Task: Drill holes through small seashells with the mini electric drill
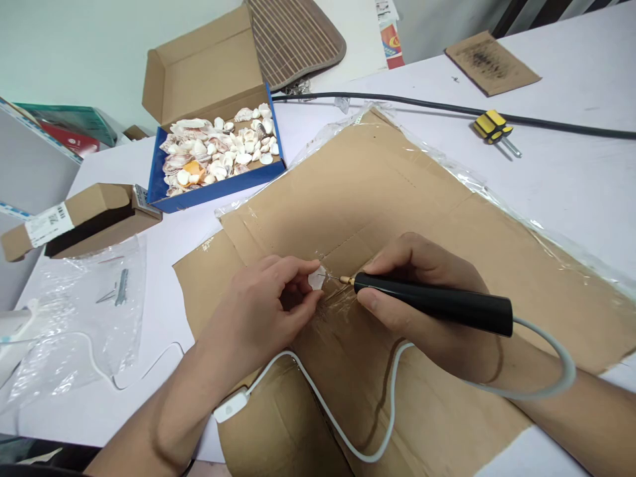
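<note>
My left hand [278,298] pinches a small white shell [317,277] between thumb and finger, low over the cardboard sheet [377,179]. In my right hand [422,291] is a black rotary tool [437,303] with a brass-coloured collet, held like a pen. Its thin bit points left and reaches the shell; whether the tip is in it or only against it I cannot tell. A white cable [392,411] runs from the tool's rear end, loops over the cardboard and passes an inline switch [231,405] beside my left forearm.
A blue box [218,193] of shells stands at the back left, near an opened carton [99,205] and a plastic bag [94,318]. A black cable [412,101], a yellow-black screwdriver [491,126] and a stained cardboard piece [489,63] lie at the back right.
</note>
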Tool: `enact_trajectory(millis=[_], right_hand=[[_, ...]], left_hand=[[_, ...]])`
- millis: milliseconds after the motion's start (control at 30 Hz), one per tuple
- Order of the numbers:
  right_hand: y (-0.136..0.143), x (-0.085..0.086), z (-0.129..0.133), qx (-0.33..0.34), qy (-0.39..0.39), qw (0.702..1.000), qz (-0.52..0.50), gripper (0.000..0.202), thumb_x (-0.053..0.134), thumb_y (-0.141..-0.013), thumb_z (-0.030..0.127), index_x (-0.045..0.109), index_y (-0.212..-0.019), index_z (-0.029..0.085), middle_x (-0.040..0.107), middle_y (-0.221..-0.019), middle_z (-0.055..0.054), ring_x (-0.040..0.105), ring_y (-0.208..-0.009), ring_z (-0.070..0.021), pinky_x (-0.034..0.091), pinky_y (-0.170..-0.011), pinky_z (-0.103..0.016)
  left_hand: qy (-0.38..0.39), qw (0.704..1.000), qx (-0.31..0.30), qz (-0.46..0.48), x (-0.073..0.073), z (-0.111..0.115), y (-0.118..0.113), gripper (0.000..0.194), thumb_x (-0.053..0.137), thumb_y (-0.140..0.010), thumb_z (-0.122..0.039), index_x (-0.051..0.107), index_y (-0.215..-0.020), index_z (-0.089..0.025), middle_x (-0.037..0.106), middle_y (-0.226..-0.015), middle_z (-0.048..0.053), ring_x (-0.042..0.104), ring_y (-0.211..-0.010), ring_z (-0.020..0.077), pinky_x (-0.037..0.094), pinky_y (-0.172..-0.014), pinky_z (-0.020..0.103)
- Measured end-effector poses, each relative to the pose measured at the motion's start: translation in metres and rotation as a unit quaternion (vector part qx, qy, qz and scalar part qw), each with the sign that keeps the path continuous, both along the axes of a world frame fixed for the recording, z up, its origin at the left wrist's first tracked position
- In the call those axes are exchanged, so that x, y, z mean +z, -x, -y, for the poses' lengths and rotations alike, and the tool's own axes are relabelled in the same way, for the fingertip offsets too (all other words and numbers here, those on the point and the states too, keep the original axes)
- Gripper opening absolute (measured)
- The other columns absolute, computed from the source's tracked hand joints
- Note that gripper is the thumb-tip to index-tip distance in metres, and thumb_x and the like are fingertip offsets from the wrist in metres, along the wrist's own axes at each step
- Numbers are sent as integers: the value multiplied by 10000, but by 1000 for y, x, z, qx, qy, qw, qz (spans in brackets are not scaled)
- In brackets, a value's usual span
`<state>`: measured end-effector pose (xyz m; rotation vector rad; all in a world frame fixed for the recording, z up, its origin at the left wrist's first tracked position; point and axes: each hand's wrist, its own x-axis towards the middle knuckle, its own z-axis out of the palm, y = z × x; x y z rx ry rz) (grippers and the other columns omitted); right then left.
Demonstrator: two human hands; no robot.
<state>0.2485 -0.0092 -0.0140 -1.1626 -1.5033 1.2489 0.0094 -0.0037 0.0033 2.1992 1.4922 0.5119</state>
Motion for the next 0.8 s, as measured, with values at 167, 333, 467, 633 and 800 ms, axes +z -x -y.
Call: enact_trajectory(millis=[167,333,467,633,800], right_hand=[[0,0,-1,1,5,1000,3,155,824,-872,195,684,-872,262,749,-751,5,653,-594,-162,507,-500,-295],[1,0,-1,-2,1,1000,7,146,823,-883,230,681,-873,263,749,-750,11,655,-596,-154,509,-502,-288],[1,1,-1,-2,1,1000,8,143,814,-883,224,677,-871,263,739,-737,14,650,-589,-154,511,-501,-289],[1,2,0,1,-3,1000,4,144,797,-881,200,668,-866,261,746,-737,17,658,-586,-151,510,-502,-285],[1,2,-1,1,-7,1000,-3,148,802,-883,194,669,-866,256,739,-721,20,653,-576,-144,498,-495,-278]], left_hand=[[-4,1000,-4,4,1,0,-1,183,751,-919,-191,815,-1088,-217,771,-772,-15,647,-607,137,581,-638,273],[-4,1000,-6,3,1,-1,-1,181,754,-915,-185,817,-1083,-211,763,-756,-14,646,-597,140,579,-637,276],[-1,1000,-3,-1,1,0,-1,182,748,-923,-200,813,-1092,-218,766,-766,-14,635,-598,139,582,-638,276],[-2,1000,-5,-1,1,0,-1,173,751,-919,-188,815,-1076,-220,751,-743,-21,631,-594,135,571,-639,266],[-11,1000,-11,1,1,-1,-1,193,760,-914,-163,823,-1093,-195,756,-756,-19,642,-601,130,567,-644,260]])
